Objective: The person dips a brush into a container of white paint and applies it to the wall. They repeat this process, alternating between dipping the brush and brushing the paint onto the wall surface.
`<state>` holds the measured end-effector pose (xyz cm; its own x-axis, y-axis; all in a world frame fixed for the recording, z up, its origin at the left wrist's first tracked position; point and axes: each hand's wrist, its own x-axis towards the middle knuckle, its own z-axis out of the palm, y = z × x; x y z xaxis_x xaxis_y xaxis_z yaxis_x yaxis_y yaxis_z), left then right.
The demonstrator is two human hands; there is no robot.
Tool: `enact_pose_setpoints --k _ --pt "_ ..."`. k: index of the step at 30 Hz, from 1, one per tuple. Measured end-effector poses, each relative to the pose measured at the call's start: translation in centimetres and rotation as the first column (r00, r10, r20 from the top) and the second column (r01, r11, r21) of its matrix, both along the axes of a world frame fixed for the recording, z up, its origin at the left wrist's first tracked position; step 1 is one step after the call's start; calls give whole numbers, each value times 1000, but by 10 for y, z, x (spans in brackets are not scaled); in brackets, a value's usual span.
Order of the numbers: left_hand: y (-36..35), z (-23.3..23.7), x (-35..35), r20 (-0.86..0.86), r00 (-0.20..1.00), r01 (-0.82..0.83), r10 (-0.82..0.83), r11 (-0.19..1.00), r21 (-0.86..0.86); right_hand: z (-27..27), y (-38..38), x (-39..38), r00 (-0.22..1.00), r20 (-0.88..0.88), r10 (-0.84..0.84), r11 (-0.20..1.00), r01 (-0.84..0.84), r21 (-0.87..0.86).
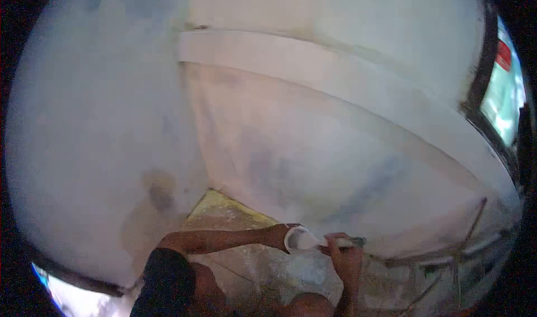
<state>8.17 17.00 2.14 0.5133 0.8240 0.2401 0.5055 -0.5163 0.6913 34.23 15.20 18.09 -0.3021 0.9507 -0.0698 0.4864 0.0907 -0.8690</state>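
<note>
Pretty dim overall tbh, with the wall [78, 132] going murky blue-gray on the left and warmer toward the middle, while the only really bright bits are the window [500, 99] on the right and a blown-out patch [84, 300] bottom left. Heavy fisheye too: black corners, and the ledge [335, 71] bows into an arc. Everything's grainy and smeary, so fine detail around the hands [338, 245] is mush.

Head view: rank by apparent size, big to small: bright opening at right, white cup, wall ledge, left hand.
1. Wall ledge
2. Bright opening
3. White cup and left hand: look alike, unranked.
</note>
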Motion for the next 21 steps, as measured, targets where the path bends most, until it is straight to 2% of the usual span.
enact_pose_setpoints --k 1,3,4,5,6,7,9,11,13,14,16,17,19,20,21 --pt "-8 2 -8 -2 999 -50 50 999 -3 1 1 -5 999 -2 50 999 -50 -3" --pt "-22 1 -19 1 998 -63 63 993 -96 1 -3 -13 965 -261 -30 996 7 -91" --pt "-31 3 -30 3 998 -58 59 989 -138 -24 0 -21 965 -261 -4 996 -21 -91" --pt "-42 16 -26 -2 999 -44 44 983 -178 -58 1 -14 949 -298 101 994 -82 77" --pt "-52 11 -29 6 1000 -17 19 973 -230 -59 -10 -29 930 -311 194 965 -124 232" --pt "-58 9 -30 13 1000 9 -5 957 -288 -51 -11 -32 935 -292 201 979 -201 31" --pt "-81 5 -39 22 1000 24 -17 931 -366 -65 -27 -51 923 -316 219 972 -236 -16" --pt "-69 -5 -32 21 1000 14 -5 888 -459 -81 -5 -52 901 -357 247 953 -292 -79" --pt "-77 -10 -36 -79 997 -52 19 897 -439 -86 -8 -59 847 -518 119 925 -285 -253" --pt "-75 -14 -37 -87 996 -52 15 896 -442 -89 -6 -61 843 -525 115 925 -283 -254" --pt "-65 -22 -35 -111 994 -19 -15 953 -302 -93 -1 -62 890 -407 206 944 -291 -158" --pt "-62 -30 -33 -120 992 -1 -27 973 -229 -89 1 -61 892 -405 199 946 -283 -159" --pt "-62 -53 -31 -139 989 28 -40 996 -88 -76 3 -63 907 -367 207 941 -287 -181" --pt "-50 -125 -35 73 997 37 -16 951 -307 -81 4 -63 907 -367 205 940 -287 -183" --pt "-39 -194 -40 305 949 86 86 857 -508 -91 7 -62 891 -394 225 952 -288 -106"
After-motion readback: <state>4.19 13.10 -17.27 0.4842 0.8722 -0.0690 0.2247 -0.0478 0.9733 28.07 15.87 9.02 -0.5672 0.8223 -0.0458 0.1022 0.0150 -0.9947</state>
